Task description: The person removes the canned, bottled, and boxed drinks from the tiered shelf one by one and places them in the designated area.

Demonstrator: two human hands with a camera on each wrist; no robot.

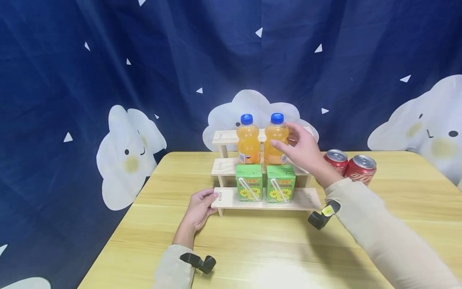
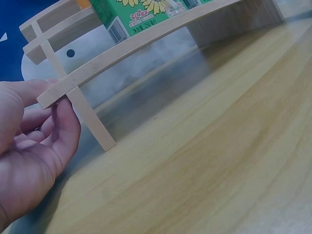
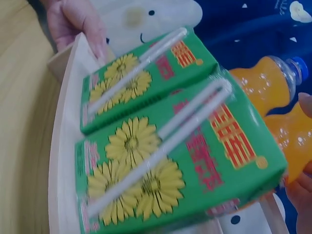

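A three-step wooden shelf (image 1: 306, 198) stands on the table. Two orange juice bottles with blue caps (image 1: 248, 140) (image 1: 275, 134) stand on its middle step. Two green cartons with yellow flowers and straws (image 1: 249, 182) (image 1: 280, 184) sit on the bottom step. My left hand (image 1: 200, 206) pinches the left end of the bottom board, thumb on top and fingers beneath, as the left wrist view shows (image 2: 34, 141). My right hand (image 1: 303, 150) hovers at the right bottle with fingers spread, fingertips at its side. The right wrist view shows both cartons (image 3: 146, 73) (image 3: 180, 165) close up and the bottles (image 3: 265, 80) behind.
Two red cans (image 1: 336, 159) (image 1: 361, 168) stand on the yellow wooden table (image 1: 252, 249), right of the shelf and just behind my right forearm. A dark blue curtain with white clouds hangs behind the table.
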